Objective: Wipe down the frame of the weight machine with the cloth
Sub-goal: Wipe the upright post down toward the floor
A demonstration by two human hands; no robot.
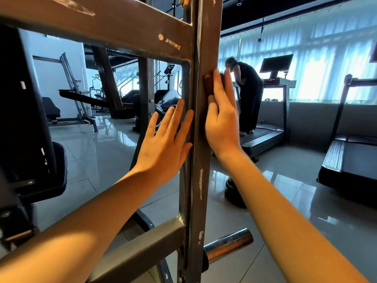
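A right hand (pixel 221 123) presses a dark brown cloth (pixel 208 84) flat-fingered against the weight machine's scuffed grey steel upright (pixel 196 180), the open left hand (pixel 163 144) apparently bracing it.

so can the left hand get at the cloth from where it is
Probably not directly. The left hand lies flat on the left face of the upright post, and the cloth is on the right face, pinned under the right hand. It would have to come round the post.
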